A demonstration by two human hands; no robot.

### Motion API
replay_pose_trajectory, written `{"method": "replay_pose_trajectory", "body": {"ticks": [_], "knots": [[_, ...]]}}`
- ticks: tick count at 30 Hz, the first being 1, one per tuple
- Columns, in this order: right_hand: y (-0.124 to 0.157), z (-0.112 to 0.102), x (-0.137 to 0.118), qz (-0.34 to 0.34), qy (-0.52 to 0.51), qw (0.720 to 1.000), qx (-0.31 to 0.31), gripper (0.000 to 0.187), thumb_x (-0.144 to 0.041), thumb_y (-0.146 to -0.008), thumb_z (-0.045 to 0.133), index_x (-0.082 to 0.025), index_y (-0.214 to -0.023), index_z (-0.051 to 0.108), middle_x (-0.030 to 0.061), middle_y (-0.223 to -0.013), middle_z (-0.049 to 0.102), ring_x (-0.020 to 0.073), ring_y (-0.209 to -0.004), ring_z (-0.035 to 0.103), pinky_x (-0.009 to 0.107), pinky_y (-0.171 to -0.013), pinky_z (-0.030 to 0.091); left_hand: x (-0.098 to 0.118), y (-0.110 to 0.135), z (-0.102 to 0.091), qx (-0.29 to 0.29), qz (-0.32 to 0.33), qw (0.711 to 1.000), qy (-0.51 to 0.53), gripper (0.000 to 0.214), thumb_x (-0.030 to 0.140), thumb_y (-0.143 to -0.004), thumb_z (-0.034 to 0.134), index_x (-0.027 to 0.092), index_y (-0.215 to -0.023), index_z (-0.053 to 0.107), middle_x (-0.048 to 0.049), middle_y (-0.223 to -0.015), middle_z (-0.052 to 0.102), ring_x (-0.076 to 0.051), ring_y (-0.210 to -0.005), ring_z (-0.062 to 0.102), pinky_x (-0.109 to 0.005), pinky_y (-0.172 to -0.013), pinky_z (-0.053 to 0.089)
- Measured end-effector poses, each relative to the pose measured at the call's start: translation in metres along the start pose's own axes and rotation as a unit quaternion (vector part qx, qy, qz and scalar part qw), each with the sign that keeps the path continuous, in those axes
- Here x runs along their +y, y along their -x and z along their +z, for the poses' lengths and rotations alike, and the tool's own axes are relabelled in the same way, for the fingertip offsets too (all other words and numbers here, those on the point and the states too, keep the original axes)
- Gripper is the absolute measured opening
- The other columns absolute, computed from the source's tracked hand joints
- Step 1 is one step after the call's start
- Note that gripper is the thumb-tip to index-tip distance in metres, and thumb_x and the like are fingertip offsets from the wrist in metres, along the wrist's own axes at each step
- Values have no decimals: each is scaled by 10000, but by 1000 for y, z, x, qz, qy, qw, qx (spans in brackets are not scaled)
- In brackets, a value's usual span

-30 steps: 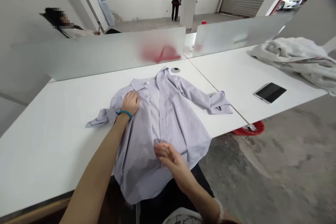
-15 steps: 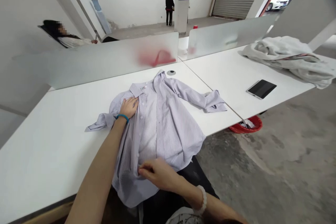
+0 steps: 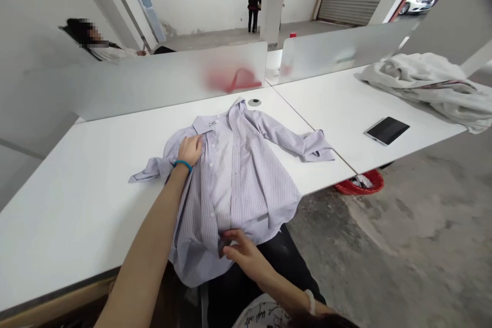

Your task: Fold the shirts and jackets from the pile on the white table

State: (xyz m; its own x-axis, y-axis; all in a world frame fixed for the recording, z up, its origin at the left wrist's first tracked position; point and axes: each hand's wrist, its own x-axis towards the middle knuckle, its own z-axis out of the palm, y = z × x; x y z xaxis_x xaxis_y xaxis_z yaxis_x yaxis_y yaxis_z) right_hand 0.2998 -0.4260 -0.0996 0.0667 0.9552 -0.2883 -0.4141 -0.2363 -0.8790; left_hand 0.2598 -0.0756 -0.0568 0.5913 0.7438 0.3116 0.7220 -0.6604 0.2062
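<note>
A lilac striped button-up shirt (image 3: 246, 174) lies face up on the white table (image 3: 77, 205), collar toward the far side, sleeves spread left and right, hem hanging over the near edge. My left hand (image 3: 190, 149), with a blue band at the wrist, presses flat on the shirt's left chest just below the collar. My right hand (image 3: 240, 248) is at the lower front of the shirt near the table edge, fingers pinching the placket fabric.
A dark tablet (image 3: 386, 130) and a heap of pale cloth (image 3: 430, 84) lie on the adjoining table to the right. Frosted dividers (image 3: 161, 79) run along the back. A red basket (image 3: 359, 183) sits on the floor. One person sits behind the divider; another stands far off.
My right hand has shifted along the shirt's lower front, first left, then back right, gathering the placket. The front panel has opened slightly. My left hand has stayed on the chest.
</note>
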Motion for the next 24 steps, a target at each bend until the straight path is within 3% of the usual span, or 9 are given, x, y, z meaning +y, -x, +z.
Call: {"method": "replay_pose_trajectory", "body": {"ticks": [3,5,8,10,13,17,20,24], "knots": [[1,8,-6,44,1,993,-110,456,-511,-706,659,-186,-985,502,-36,-694,546,104,-508,510,266,-564,403,1,0,0,-22,19,999,-14,445,267,-889,250,105,-1095,610,-143,-1140,640,-253,-1104,547,-443,-1076,276],[9,11,-20,9,79,990,-115,295,-451,-757,618,-186,-850,528,-47,-621,496,101,-511,467,261,-564,389,1,0,-4,-36,34,999,-16,436,274,-880,266,113,-1099,607,-137,-1132,639,-253,-1096,550,-449,-1070,286],[25,5,-42,-128,198,971,-50,157,-316,-798,593,-182,-741,536,17,-848,531,142,-814,518,289,-772,407,-10,4,-19,-75,74,994,-15,440,328,-878,289,133,-1137,586,-126,-1183,613,-242,-1134,532,-414,-1047,332],[31,-6,-45,-150,198,968,-40,162,-323,-814,584,-181,-754,533,49,-1030,515,173,-1009,488,317,-899,373,-22,11,-33,-99,80,992,-27,461,364,-874,299,131,-1166,568,-135,-1254,571,-247,-1190,497,-405,-1041,344],[28,-21,-32,-53,113,988,-92,261,-435,-810,592,-177,-800,552,64,-1081,531,198,-1054,498,352,-930,381,-44,35,-54,-107,41,991,-73,507,427,-868,319,133,-1222,531,-147,-1330,515,-271,-1248,451,-428,-1052,330],[22,-21,-11,54,-19,991,-122,453,-439,-778,634,-208,-1156,538,61,-1153,562,203,-1109,516,374,-997,358,-59,79,-74,-120,-40,983,-131,581,486,-840,388,131,-1290,479,-162,-1409,437,-313,-1290,406,-461,-1040,341],[30,-12,-17,19,36,994,-103,577,-368,-758,659,-210,-1275,459,69,-1277,502,202,-1219,432,358,-1048,306,-64,105,-88,-121,-97,982,-112,530,460,-848,376,165,-1269,507,-130,-1368,493,-309,-1222,482,-439,-973,415],[51,-5,-46,-49,197,976,-72,366,-324,-838,545,-168,-1166,501,61,-1037,591,183,-969,525,314,-866,414,-79,122,-108,-81,-179,980,-43,454,442,-847,377,185,-1166,573,-86,-1132,649,-271,-1027,600,-383,-868,482]]}}
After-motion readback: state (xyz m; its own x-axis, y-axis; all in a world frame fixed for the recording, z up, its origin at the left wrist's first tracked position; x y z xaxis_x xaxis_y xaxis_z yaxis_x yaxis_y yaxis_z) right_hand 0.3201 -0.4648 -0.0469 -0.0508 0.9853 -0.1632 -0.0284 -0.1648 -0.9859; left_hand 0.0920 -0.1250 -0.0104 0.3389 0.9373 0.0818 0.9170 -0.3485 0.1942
